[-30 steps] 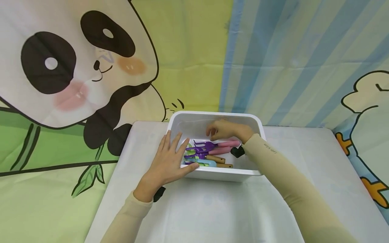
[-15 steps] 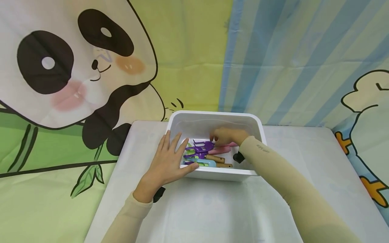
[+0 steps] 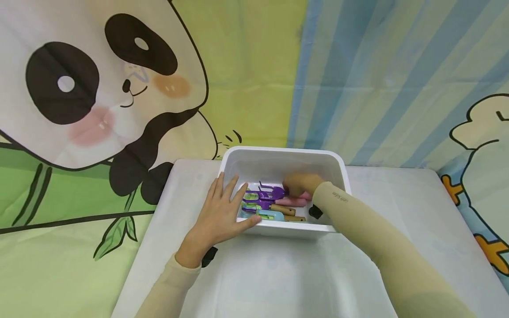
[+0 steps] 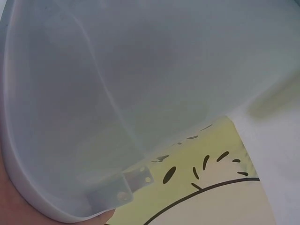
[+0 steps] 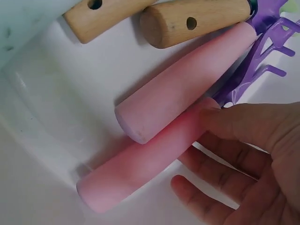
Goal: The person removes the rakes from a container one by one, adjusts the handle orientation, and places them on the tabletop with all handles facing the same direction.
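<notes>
In the head view my right hand point(image 3: 301, 183) reaches down into a white plastic bin point(image 3: 284, 230). Its thumb and fingers pinch the pink handle point(image 5: 145, 161) of a small purple garden fork point(image 3: 274, 192), close to the metal neck. A second pink-handled tool point(image 5: 185, 79) lies right alongside. My left hand point(image 3: 220, 216) rests with spread, straight fingers over the bin's left end, the thumb at the front rim. Seen from the left wrist, the bin's pale wall point(image 4: 140, 70) fills most of the view.
Wooden-handled garden tools point(image 3: 283, 209) lie in the front of the bin, beside a light blue tool head point(image 3: 270, 215). The bin stands on a white-covered table point(image 3: 274, 269). Behind it hangs a cloth printed with a panda point(image 3: 139, 88).
My right hand has gone lower into the bin and taken the pink handle. The purple fork has shifted slightly to the right. My left hand stays at the bin's left end.
</notes>
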The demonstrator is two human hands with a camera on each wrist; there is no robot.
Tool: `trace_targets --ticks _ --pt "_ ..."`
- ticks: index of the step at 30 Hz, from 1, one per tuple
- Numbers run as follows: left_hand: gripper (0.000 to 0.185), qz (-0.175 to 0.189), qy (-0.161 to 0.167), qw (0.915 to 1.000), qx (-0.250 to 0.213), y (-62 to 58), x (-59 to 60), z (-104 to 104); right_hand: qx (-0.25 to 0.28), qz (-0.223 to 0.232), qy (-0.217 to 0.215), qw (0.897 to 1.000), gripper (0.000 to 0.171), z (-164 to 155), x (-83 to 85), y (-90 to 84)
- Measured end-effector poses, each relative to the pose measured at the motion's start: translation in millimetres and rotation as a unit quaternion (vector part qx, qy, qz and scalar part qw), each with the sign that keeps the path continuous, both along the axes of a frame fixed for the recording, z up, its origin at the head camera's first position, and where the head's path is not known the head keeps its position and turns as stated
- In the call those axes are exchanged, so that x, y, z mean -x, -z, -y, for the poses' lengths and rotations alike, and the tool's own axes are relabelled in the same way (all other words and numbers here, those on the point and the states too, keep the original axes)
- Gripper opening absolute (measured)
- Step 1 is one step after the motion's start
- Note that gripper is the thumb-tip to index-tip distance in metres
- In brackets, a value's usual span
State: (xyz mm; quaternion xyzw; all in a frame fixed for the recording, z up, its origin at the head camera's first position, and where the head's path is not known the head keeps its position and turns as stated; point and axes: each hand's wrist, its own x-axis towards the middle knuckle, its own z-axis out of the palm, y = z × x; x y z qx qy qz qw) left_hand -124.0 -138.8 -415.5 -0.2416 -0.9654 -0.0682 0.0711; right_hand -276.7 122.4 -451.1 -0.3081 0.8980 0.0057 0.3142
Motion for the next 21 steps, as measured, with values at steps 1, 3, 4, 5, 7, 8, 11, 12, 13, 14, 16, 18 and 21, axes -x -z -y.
trace_targets --ticks 1,3,4,5,7,8,11,12,13,14,16,18,21 --pt "0.100 0.001 0.000 1.0000 -0.001 -0.1 -0.8 0.0 -0.008 0.000 0.000 1.000 0.007 0.1 -0.4 0.7" --pt "0.100 0.000 -0.001 1.0000 -0.002 -0.4 -1.9 0.0 -0.020 -0.002 -0.002 1.000 0.007 0.8 -1.0 1.3" --pt "0.100 -0.002 -0.002 1.0000 -0.002 -0.7 -2.1 0.0 -0.025 -0.003 -0.001 1.000 0.007 1.1 -1.2 1.8" --pt "0.101 -0.005 -0.002 1.0000 -0.002 -0.8 -1.9 -0.1 -0.030 -0.005 0.000 1.000 0.007 1.4 -1.2 1.6" --pt "0.101 -0.009 -0.003 1.0000 -0.004 -1.2 -1.6 -0.6 -0.039 -0.007 0.002 0.999 0.006 1.8 -1.6 1.2" --pt "0.101 -0.008 -0.002 1.0000 -0.004 -1.1 -1.6 -0.6 -0.040 -0.005 0.005 0.999 0.007 1.9 -1.9 0.8" --pt "0.102 -0.005 -0.002 1.0000 -0.003 -1.0 -1.8 -0.5 -0.036 0.005 0.017 0.999 0.006 1.7 -3.1 -1.1" --pt "0.102 -0.003 -0.003 1.0000 -0.003 -0.9 -1.9 -0.6 -0.031 0.008 0.019 0.999 0.006 1.8 -3.6 -2.1" --pt "0.102 -0.003 -0.003 1.0000 -0.002 -0.9 -2.1 -0.5 -0.025 0.011 0.020 0.999 0.006 1.8 -3.6 -3.0" --pt "0.102 -0.002 -0.004 1.0000 -0.002 -0.9 -2.2 -0.5 -0.018 0.017 0.024 0.999 0.005 1.7 -3.7 -4.0" --pt "0.102 -0.001 -0.004 1.0000 -0.002 -1.1 -2.2 -0.6 -0.006 0.030 0.029 0.999 0.008 1.7 -3.4 -6.4" --pt "0.101 0.000 -0.003 1.0000 -0.003 -1.1 -1.7 -0.8 0.002 0.043 0.037 0.998 0.013 1.6 -2.7 -8.4" --pt "0.101 0.004 -0.003 1.0000 -0.004 -0.7 -1.2 -0.2 0.017 0.066 0.053 0.996 0.020 1.9 -1.5 -11.6"
